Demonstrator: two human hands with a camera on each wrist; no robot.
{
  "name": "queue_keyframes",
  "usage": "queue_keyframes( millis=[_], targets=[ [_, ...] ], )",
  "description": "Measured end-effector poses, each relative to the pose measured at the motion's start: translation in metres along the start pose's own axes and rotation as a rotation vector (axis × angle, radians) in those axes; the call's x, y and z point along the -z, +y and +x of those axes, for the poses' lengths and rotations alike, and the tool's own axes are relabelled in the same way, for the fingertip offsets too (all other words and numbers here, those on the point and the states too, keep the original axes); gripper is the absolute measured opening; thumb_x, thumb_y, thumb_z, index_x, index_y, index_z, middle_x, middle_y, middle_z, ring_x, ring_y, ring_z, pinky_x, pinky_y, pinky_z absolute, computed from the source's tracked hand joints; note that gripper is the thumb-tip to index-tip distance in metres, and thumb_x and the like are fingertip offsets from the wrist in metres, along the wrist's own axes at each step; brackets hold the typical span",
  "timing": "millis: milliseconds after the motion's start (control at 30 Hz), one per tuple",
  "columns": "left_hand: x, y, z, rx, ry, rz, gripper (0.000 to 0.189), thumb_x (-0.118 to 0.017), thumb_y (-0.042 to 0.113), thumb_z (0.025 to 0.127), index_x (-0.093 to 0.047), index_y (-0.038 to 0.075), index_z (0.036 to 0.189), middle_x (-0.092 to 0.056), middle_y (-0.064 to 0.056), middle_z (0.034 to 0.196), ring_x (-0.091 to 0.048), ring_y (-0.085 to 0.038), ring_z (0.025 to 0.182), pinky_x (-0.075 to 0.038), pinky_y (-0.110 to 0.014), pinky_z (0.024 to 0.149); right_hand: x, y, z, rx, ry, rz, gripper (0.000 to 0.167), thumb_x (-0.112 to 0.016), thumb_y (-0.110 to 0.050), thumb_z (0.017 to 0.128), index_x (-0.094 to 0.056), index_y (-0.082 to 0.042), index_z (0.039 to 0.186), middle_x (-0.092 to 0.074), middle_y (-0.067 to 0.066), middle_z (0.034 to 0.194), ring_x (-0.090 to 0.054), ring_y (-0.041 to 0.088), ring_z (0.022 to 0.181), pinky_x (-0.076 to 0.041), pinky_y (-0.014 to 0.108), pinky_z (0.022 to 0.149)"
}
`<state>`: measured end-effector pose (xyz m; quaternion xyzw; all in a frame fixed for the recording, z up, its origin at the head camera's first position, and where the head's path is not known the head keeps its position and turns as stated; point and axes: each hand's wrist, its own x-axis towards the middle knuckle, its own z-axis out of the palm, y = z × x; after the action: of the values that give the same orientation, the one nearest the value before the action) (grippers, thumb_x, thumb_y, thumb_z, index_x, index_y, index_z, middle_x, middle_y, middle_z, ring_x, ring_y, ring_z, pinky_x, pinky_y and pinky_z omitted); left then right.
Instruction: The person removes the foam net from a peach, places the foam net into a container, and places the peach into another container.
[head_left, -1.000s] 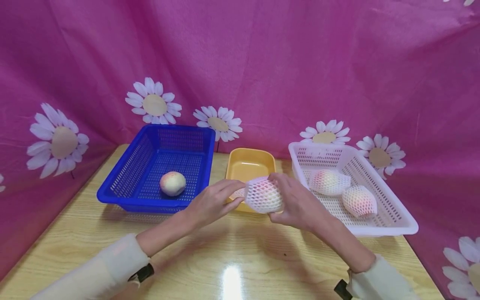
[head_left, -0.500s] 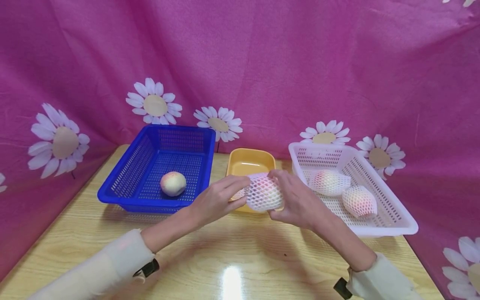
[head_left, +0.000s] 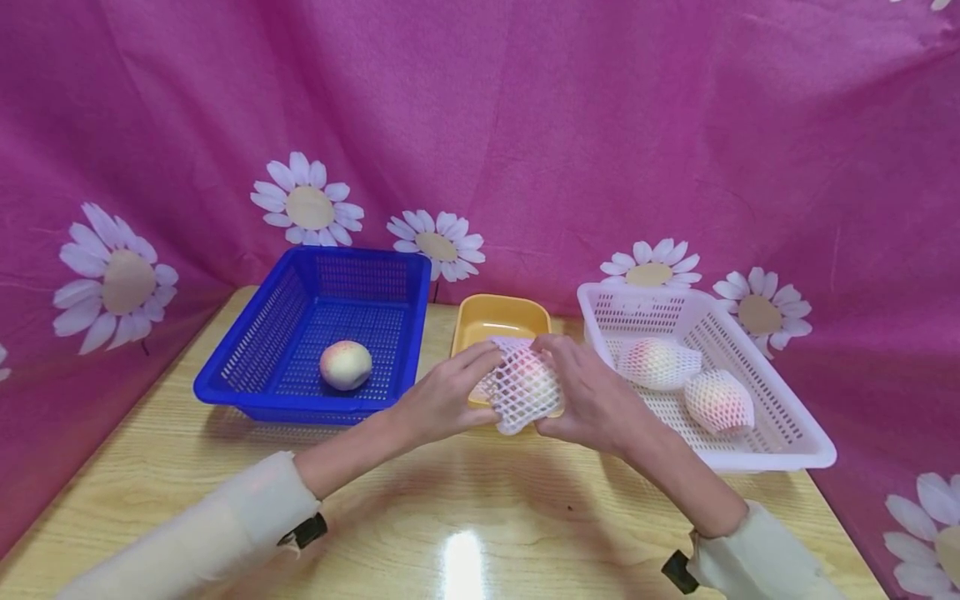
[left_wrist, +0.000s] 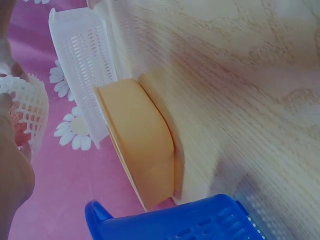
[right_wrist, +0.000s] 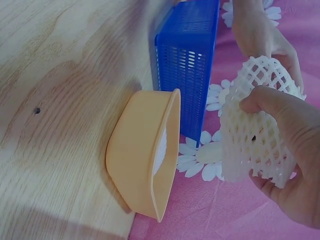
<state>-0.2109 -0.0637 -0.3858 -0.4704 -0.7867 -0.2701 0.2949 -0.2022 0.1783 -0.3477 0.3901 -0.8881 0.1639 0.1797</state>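
In the head view, a peach (head_left: 536,377) inside a white foam net (head_left: 516,407) is held between both hands, above the yellow box (head_left: 501,312). My right hand (head_left: 596,400) grips the netted peach from the right, its thumb pressed on the mesh in the right wrist view. From the left, my left hand (head_left: 442,398) holds the loose end of the net with thumb and fingers. The mesh flares wide at that end, and reddish peach skin shows through it in the left wrist view. Some fingertips are hidden behind the net.
A blue basket (head_left: 247,325) on the left holds one bare peach (head_left: 346,365). The white basket (head_left: 780,400) on the right contains two netted peaches (head_left: 660,364). White netting (right_wrist: 160,152) lies in the yellow box. A flowered pink cloth (head_left: 525,125) hangs behind the wooden table (head_left: 405,525).
The left hand has shifted slightly right and closer to the peach. The net's left end, narrow and stretched before, now stands wider and hangs lower. The right hand stays nearly in place.
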Motion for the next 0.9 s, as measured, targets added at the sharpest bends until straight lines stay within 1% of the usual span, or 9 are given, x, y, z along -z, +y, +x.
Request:
queue_keyframes(
  millis=[133,233,333,567,700,800,900],
  targets=[
    [-0.003,-0.002,0.0,0.054,-0.044,-0.071,0.067,-0.087,0.006,0.068,-0.053,-0.004,0.125,-0.056,-0.018,0.125,-0.059,-0.028,0.109,-0.05,-0.028,0.097,-0.002,-0.001,0.002,0.002,-0.008,0.018,0.089,-0.089,-0.021,0.058,-0.043,-0.006,0.133,-0.058,0.012,0.117,-0.056,0.029,0.106,-0.053,0.044,0.087],
    [-0.004,-0.003,0.0,0.083,-0.069,-0.095,0.07,-0.086,0.004,0.068,-0.049,-0.003,0.127,-0.055,-0.017,0.124,-0.059,-0.026,0.107,-0.051,-0.028,0.095,-0.004,-0.002,0.003,0.013,-0.009,0.035,0.091,-0.09,-0.021,0.058,-0.041,-0.005,0.133,-0.058,0.013,0.113,-0.056,0.029,0.102,-0.053,0.044,0.086],
    [-0.005,-0.004,0.0,0.104,-0.078,-0.11,0.072,-0.086,0.002,0.067,-0.047,-0.002,0.127,-0.054,-0.016,0.124,-0.059,-0.025,0.105,-0.052,-0.028,0.094,-0.006,-0.002,0.004,0.018,-0.009,0.048,0.091,-0.09,-0.02,0.058,-0.041,-0.004,0.133,-0.059,0.014,0.111,-0.057,0.03,0.1,-0.053,0.044,0.086],
    [-0.002,-0.008,0.0,0.111,-0.069,-0.147,0.073,-0.086,-0.001,0.065,-0.047,0.002,0.128,-0.053,-0.015,0.127,-0.058,-0.025,0.107,-0.052,-0.029,0.093,-0.007,-0.005,0.01,0.028,-0.024,0.05,0.091,-0.089,-0.017,0.061,-0.041,0.003,0.135,-0.058,0.016,0.116,-0.057,0.03,0.104,-0.051,0.045,0.092],
    [0.002,-0.011,-0.003,0.095,-0.046,-0.135,0.071,-0.087,-0.001,0.063,-0.05,0.002,0.124,-0.055,-0.015,0.123,-0.059,-0.025,0.105,-0.052,-0.028,0.092,-0.01,-0.004,0.012,0.062,-0.029,0.078,0.088,-0.087,-0.014,0.066,-0.04,0.004,0.137,-0.056,0.019,0.124,-0.055,0.031,0.111,-0.047,0.046,0.098],
    [0.002,-0.014,-0.004,0.08,-0.016,-0.112,0.07,-0.088,0.0,0.062,-0.052,0.001,0.122,-0.056,-0.015,0.123,-0.059,-0.026,0.108,-0.049,-0.028,0.096,-0.011,-0.003,0.013,0.085,-0.028,0.082,0.084,-0.087,-0.011,0.069,-0.039,0.003,0.137,-0.054,0.02,0.129,-0.053,0.031,0.115,-0.045,0.045,0.101],
    [0.002,-0.016,-0.005,0.083,-0.001,-0.1,0.07,-0.089,0.004,0.062,-0.054,0.001,0.122,-0.055,-0.016,0.125,-0.058,-0.029,0.113,-0.046,-0.029,0.101,-0.013,0.0,0.012,0.099,-0.012,0.077,0.081,-0.087,-0.009,0.072,-0.04,0.003,0.137,-0.055,0.019,0.129,-0.054,0.031,0.116,-0.046,0.046,0.1]
  ],
)
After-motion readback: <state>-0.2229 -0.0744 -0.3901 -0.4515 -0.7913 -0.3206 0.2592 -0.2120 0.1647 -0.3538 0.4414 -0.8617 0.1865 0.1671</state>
